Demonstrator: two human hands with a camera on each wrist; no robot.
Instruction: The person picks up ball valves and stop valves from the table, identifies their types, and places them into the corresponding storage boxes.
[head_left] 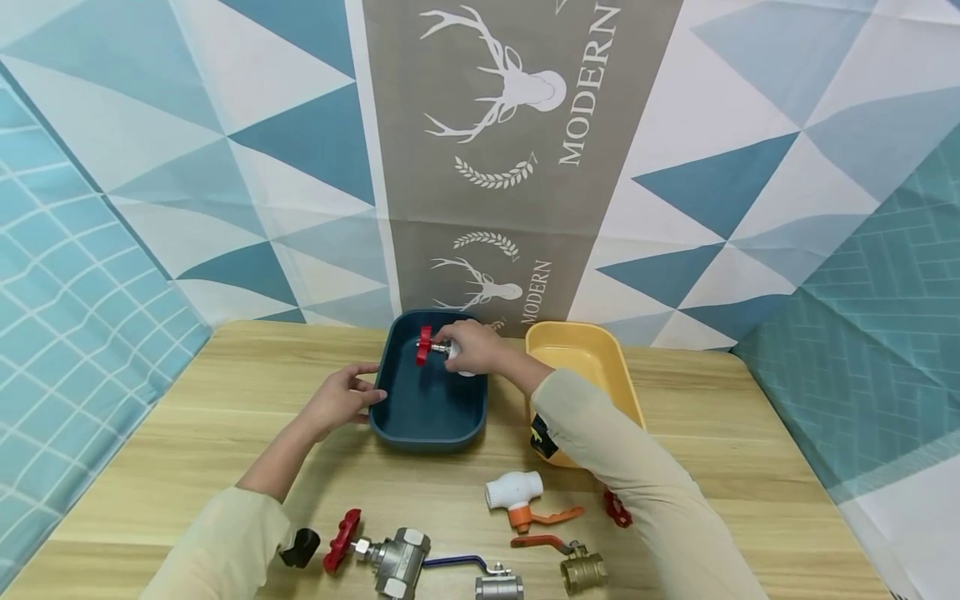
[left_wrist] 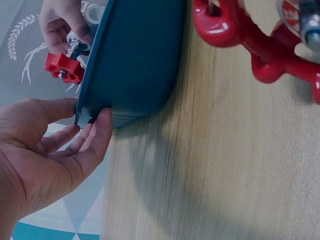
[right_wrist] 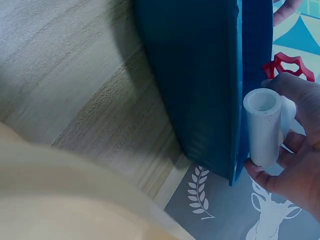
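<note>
The white valve (head_left: 459, 354) with a red handwheel (head_left: 424, 345) hangs over the far end of the blue tray (head_left: 427, 408), just above centre in the head view. The right hand (head_left: 472, 346) has its fingers curled round the white body; the right wrist view shows the open pipe end (right_wrist: 262, 102) sticking out of that grip at the right edge, with the handwheel behind it. Whether the valve touches the tray floor I cannot tell.

The left hand (head_left: 341, 400) rests at the tray's left rim, fingers fairly straight, thumb and fingertips (left_wrist: 102, 122) touching the rim corner, as the left wrist view shows at lower left; its grip is relaxed, not clenched.

A yellow tray (head_left: 592, 358) stands just right of the blue one, its near part covered by the right sleeve (head_left: 637, 483). Both trays stand on the wooden desk (head_left: 187, 417).

Along the bottom of the head view lie more valves: a white one with an orange lever (head_left: 521, 496), a brass one (head_left: 577, 567), a steel one with a red handwheel (head_left: 382, 554), and a steel one with a blue lever (head_left: 487, 579), cut off by the frame edge. A small black part (head_left: 302, 547) lies beside the left sleeve. A red piece (head_left: 617, 508) peeks out from behind the right sleeve, mostly hidden. A patterned cloth (head_left: 525, 125) printed with deer hangs behind.
</note>
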